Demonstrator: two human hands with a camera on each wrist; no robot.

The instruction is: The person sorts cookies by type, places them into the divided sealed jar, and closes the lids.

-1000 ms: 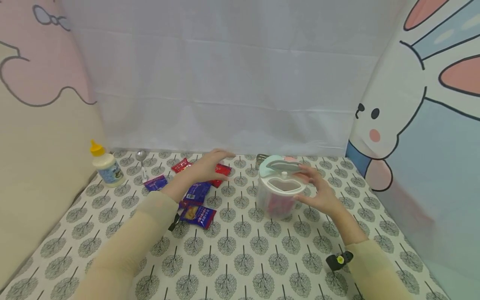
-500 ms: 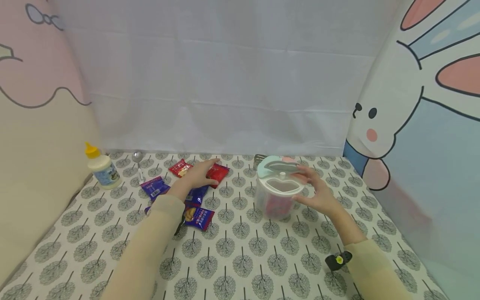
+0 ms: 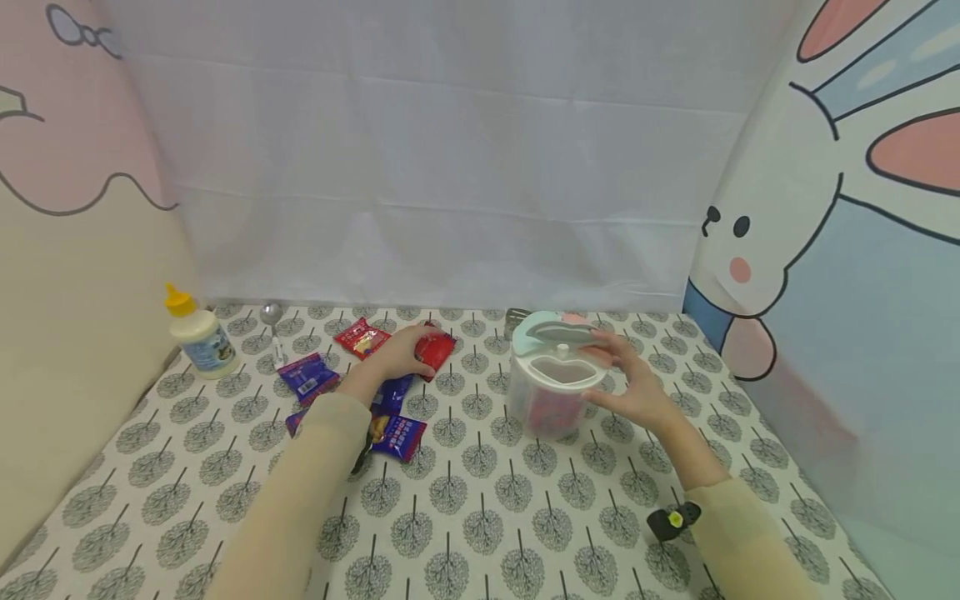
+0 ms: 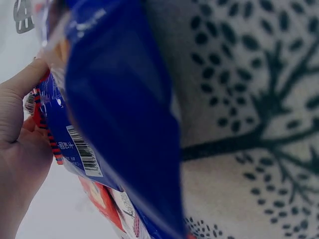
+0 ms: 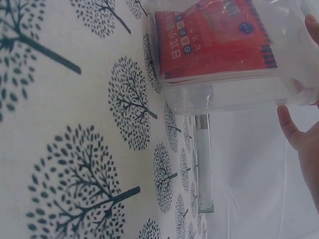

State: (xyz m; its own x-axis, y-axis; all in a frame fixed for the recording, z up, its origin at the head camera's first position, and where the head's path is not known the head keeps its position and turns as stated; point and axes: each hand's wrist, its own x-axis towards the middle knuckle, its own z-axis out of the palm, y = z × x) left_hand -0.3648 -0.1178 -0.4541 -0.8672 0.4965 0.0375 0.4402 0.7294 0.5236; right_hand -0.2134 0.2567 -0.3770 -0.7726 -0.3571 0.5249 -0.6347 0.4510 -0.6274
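Observation:
My left hand (image 3: 396, 357) lies low among the snack packets, thumb and fingers around the near side of a red snack packet (image 3: 438, 352). In the left wrist view, a blue snack packet (image 4: 119, 99) covers much of the picture and hides part of that grip. My right hand (image 3: 637, 390) holds a clear canister (image 3: 522, 400) by its top, thumb at the white rim and fingers at a raised lid flap (image 3: 562, 333). Below the flap is a heart-shaped opening. Through the canister's wall shows another red packet (image 5: 214, 42).
Blue packets (image 3: 309, 377) and a second red packet (image 3: 362, 337) are spread around my left forearm. Farther left stand a yellow-capped bottle (image 3: 204, 343) and a spoon (image 3: 273, 321). A slotted turner (image 3: 516, 320) lies behind the canister, near the back curtain.
My left hand has come down and back slightly onto the red packet, its fingers closing around it. My right hand keeps its hold on the canister; the head view has shifted slightly.

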